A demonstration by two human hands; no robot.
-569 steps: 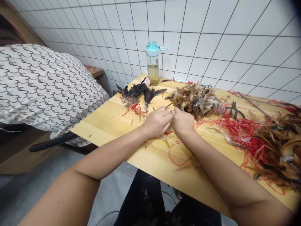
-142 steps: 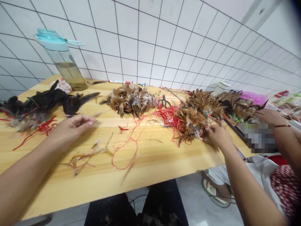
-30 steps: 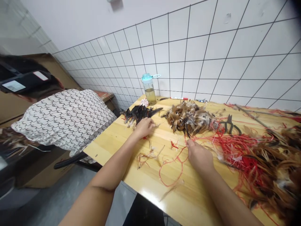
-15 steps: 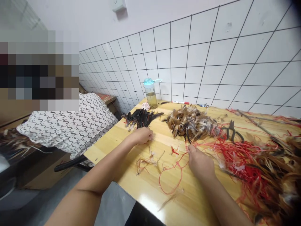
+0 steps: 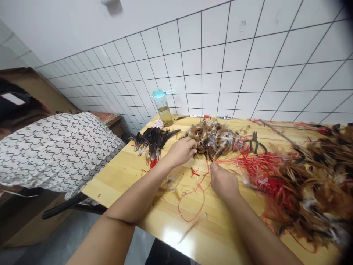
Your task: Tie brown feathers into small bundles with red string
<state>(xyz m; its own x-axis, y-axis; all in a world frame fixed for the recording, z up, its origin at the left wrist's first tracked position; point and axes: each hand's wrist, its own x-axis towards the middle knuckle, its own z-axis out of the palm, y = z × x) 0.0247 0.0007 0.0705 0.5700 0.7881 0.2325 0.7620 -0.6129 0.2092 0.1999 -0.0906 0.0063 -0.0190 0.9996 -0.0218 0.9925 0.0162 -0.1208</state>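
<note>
My left hand (image 5: pixel 182 151) is at the near left edge of a pile of brown feathers (image 5: pixel 213 136). Its fingers are loosely bent, and I see nothing between them. My right hand (image 5: pixel 224 182) is closed in a pinch in front of that pile. Red string (image 5: pixel 190 219), looped on the tabletop, runs up to its fingertips. A narrow dark feather (image 5: pixel 210 155) leans out of the pile to the same fingertips; whether it is pinched too is unclear. Black feathers (image 5: pixel 154 140) bound with red string lie left of my left hand.
Dark-handled pliers (image 5: pixel 256 143) lie behind a tangle of red string (image 5: pixel 256 165). More brown feathers (image 5: pixel 317 198) cover the table's right side. A water bottle (image 5: pixel 164 108) and red-capped marker (image 5: pixel 199 116) stand and lie near the wall. A person in patterned cloth (image 5: pixel 63 147) is at left.
My left hand has moved right from the black feathers to the brown pile, uncovering the red binding on the black ones. My right hand keeps its pinch. The view has shifted to the right.
</note>
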